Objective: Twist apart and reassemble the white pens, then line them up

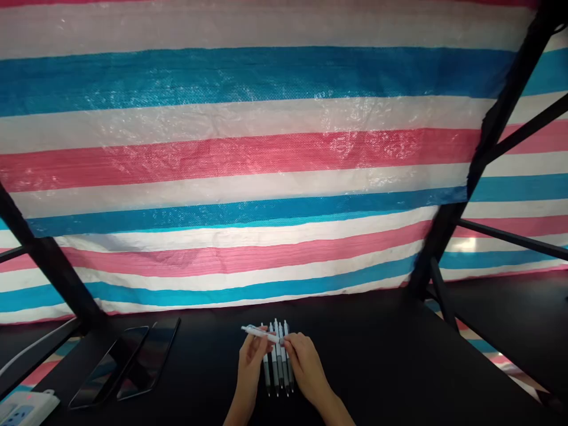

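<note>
Head view, looking forward and down. My left hand [249, 368] and right hand [307, 368] are close together above the middle of the near table edge, both raised over a set of retractable pens.

Grip: together on one white retractable pen [258, 333]. My left thumb and fingers close around its barrel, and my right fingertips pinch its end nearest the row. It lies nearly level, slanting slightly down to the right, across the tops of the others, and its far end sticks out to the left past my left hand. Whether it touches the pens below cannot be told from this view.

Row: the row of pens [278, 367] stands for about five pens, side by side and nearly parallel, lying on the black tabletop [377, 367] with dark tips toward me. My hands overlap it from both sides and hide parts of the barrels, so the exact count is uncertain.

Surroundings: two dark smartphones [109, 367] [148, 360] lie next to each other, well left of my hands. A white power strip [27, 409] sits at the lower left corner. Behind the table hangs a striped blue, white and pink tarp [266, 154], crossed by a black metal frame strut [501, 112].
</note>
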A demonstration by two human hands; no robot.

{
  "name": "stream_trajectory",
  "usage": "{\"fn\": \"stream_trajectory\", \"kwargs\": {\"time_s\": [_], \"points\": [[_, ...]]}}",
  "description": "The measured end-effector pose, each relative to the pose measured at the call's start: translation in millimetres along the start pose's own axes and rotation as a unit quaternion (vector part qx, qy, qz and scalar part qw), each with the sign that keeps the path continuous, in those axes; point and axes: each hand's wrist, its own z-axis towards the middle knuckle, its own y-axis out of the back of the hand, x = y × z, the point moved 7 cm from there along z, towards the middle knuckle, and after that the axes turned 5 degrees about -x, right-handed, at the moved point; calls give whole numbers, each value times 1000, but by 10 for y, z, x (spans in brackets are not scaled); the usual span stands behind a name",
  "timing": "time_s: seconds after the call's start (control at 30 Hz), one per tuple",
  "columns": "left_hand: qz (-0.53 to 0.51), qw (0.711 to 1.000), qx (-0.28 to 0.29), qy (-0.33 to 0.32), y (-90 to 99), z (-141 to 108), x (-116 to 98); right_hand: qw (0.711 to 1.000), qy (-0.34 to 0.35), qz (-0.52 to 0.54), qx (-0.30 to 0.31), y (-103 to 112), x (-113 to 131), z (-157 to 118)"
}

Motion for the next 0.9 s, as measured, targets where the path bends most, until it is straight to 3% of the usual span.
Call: {"fn": "stream_trajectory", "kwargs": {"time_s": [0.17,0.47,0.63,0.9], "points": [[-43,999,-10,24,90,8,-13,999,-25,19,15,-49,-94,-29],[-45,997,-46,46,109,-10,96,1000,13,-15,-13,9,-55,-12],[-69,994,-55,71,91,-47,135,993,76,-77,-45,104,37,-14],[-134,979,-109,111,140,-74,195,959,184,-173,-126,144,216,-70]]}}
